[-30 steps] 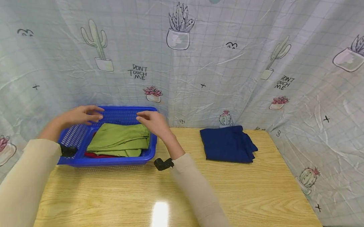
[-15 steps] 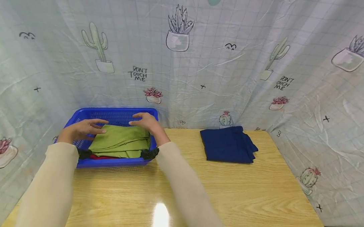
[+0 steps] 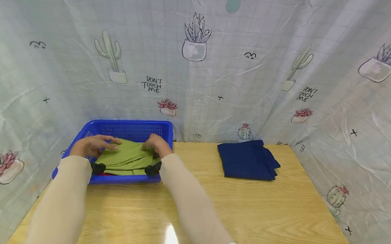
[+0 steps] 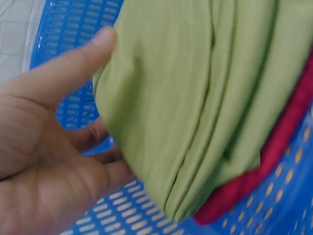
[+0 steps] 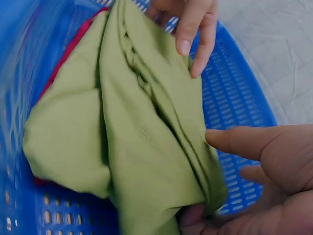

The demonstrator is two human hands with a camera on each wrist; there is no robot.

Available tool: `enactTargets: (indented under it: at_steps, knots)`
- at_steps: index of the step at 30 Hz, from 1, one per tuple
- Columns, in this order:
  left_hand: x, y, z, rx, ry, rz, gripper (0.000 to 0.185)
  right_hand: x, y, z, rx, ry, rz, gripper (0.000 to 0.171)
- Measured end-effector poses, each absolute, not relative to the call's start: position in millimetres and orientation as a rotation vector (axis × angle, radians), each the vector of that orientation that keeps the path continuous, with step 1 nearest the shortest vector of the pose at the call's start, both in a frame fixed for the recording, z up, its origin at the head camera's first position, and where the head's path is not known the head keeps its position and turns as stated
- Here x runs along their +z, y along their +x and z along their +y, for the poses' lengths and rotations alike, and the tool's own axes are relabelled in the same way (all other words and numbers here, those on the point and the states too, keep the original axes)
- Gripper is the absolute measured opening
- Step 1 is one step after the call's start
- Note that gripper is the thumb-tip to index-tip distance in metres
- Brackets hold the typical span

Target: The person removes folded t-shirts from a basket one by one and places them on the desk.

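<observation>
A folded green cloth (image 3: 126,158) lies in a blue plastic basket (image 3: 130,127) at the table's back left, on top of a red cloth (image 4: 254,183). My left hand (image 3: 92,145) grips the green cloth's left edge. In the left wrist view the left hand (image 4: 54,142) has its thumb on top and its fingers tucked underneath. My right hand (image 3: 156,145) holds the cloth's right edge. The right wrist view shows the right hand (image 5: 264,166) with its thumb on the folds and its fingers below. The green cloth (image 5: 122,132) bunches between the hands.
A folded navy cloth (image 3: 247,163) lies on the wooden table (image 3: 260,210) at the back right. A curtain printed with cacti (image 3: 216,76) hangs close behind and beside the table. The basket sits against it.
Both hands came down from over the basket's far rim onto the green cloth and took hold of its two sides. The cloth now bunches up.
</observation>
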State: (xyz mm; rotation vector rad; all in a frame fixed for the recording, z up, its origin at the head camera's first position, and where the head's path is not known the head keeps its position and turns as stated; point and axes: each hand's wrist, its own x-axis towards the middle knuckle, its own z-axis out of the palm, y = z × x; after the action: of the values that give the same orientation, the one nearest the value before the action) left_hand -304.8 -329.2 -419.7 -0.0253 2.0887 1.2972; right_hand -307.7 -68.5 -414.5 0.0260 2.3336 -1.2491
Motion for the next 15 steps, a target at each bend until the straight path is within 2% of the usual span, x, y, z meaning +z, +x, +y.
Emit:
enactTargets:
  at_steps: [4,12,15]
  knots:
    - [-430,-307,-327,1.383,-0.045,2.077,0.055,-420,-310,-67,-1.305,-0.018,2.283,0.078]
    - [-438,-310,-327,1.425,-0.037,2.064,0.056,-421,-313,-69,-1.373,-0.136,2.373,0.055]
    - [-436,-309,-329,1.464,-0.021,2.068,0.055,-422,-317,-71,-1.263,-0.148,2.466,0.055]
